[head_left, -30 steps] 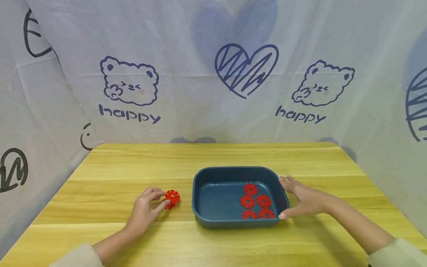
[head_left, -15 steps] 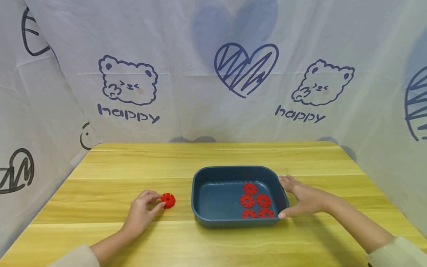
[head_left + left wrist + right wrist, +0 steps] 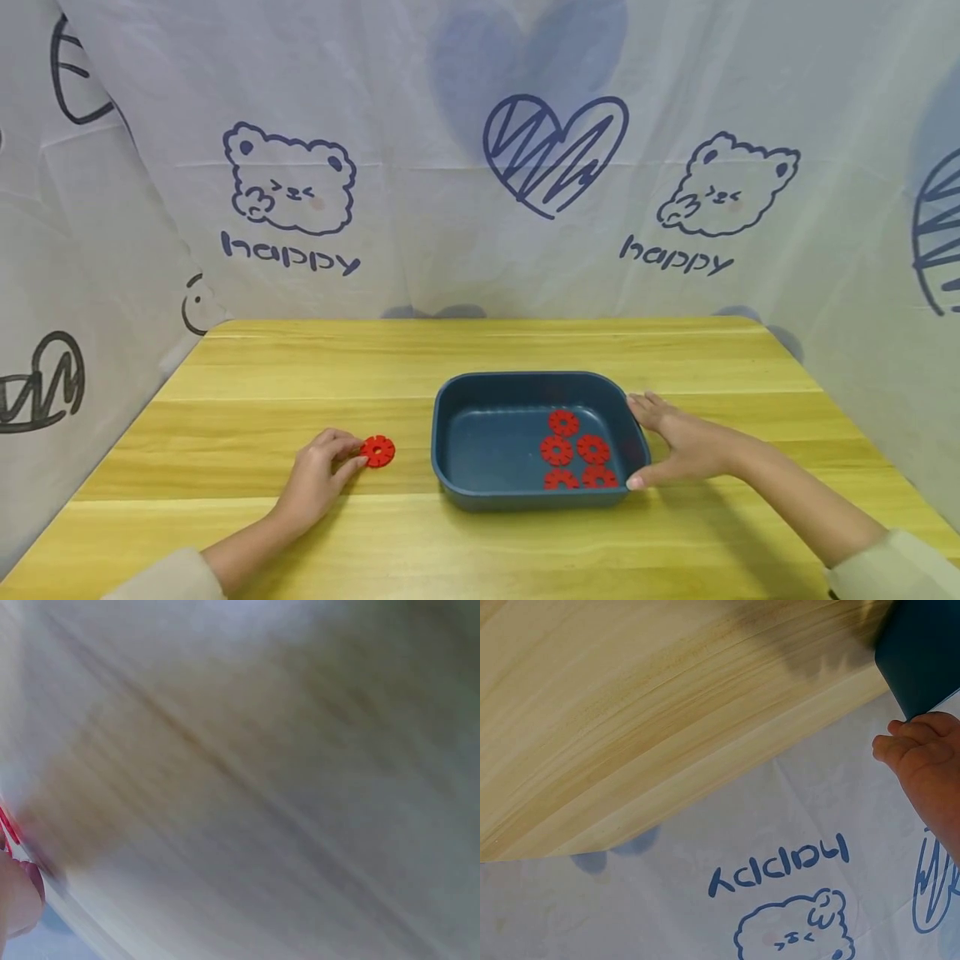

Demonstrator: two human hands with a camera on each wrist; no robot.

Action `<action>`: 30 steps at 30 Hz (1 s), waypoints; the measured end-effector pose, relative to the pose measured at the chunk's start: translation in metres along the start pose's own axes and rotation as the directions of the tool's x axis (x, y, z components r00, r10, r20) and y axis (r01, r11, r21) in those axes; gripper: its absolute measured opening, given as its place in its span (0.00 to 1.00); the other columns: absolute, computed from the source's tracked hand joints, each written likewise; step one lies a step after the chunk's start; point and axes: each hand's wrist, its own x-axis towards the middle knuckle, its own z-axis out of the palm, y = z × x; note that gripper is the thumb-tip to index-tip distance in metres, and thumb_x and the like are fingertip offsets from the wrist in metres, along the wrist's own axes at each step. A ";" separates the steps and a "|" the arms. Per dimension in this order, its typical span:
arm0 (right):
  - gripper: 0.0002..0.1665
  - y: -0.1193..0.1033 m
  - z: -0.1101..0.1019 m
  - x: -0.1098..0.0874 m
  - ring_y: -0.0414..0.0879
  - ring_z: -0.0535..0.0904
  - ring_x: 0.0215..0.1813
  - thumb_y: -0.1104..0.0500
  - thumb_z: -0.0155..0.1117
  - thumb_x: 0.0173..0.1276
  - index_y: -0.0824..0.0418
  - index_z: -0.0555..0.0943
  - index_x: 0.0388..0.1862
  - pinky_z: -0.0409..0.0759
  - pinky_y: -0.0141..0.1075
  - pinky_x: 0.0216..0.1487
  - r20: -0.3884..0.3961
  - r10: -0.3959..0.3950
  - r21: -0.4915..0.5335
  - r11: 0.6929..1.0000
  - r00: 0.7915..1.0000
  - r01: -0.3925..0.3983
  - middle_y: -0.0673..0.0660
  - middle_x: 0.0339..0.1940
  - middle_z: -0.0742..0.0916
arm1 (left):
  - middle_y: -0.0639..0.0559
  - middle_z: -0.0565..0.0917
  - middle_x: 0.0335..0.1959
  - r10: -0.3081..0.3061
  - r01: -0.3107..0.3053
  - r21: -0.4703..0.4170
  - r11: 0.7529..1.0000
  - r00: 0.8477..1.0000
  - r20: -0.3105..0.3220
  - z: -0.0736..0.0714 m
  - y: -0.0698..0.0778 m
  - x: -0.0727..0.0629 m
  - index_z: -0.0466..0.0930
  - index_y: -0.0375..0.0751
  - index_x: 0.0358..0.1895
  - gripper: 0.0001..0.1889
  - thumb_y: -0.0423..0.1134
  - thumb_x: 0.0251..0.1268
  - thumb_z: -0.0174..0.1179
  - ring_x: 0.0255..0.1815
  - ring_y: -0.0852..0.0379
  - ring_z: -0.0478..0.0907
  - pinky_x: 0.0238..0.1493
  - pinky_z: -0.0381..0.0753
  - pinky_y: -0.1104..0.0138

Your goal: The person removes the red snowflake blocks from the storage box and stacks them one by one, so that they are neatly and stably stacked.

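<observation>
- Red disc (image 3: 384, 456) sits at nine o'clock from the box (image 3: 487, 450), apart from its wall and face up; from where I stand I can't tell whether it touches the table (image 3: 300, 358) or hangs just above it.
- At the disc's own nine o'clock edge, the left hand (image 3: 315, 477) has thumb and forefinger drawn nearly together, pinching the rim. Probably that's why the grip is so slight: something this thin offers little but its edge. The left wrist view is blurred, showing only a sliver of red beside a fingertip.
- At three o'clock on the box, the right hand (image 3: 690, 450) is spread wide, thumb at the four o'clock corner, fingertips along the end wall. It seems to be steadying the box rather than lifting it.
- Inside, five red discs (image 3: 557, 441) lie flat, gathered between about one and five o'clock, leaving bare floor on the nine o'clock side; the near wall hides part of the closest two.
- As for looks, the pinched disc is bright red, round and thin, with a small hole in its middle and short slots cut around the rim, rather like a flower. I'd guess plastic.
</observation>
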 end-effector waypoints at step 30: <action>0.67 0.002 0.003 0.000 0.74 0.40 0.71 0.35 0.68 0.49 0.77 0.49 0.70 0.49 0.68 0.65 -0.015 -0.013 -0.008 1.000 1.000 0.013 0.75 0.72 0.53 | 0.42 0.80 0.35 0.008 -0.008 -0.003 1.000 1.000 0.007 0.003 -0.002 0.000 0.82 0.26 0.35 0.07 0.23 0.52 0.62 0.34 0.51 0.80 0.32 0.82 0.68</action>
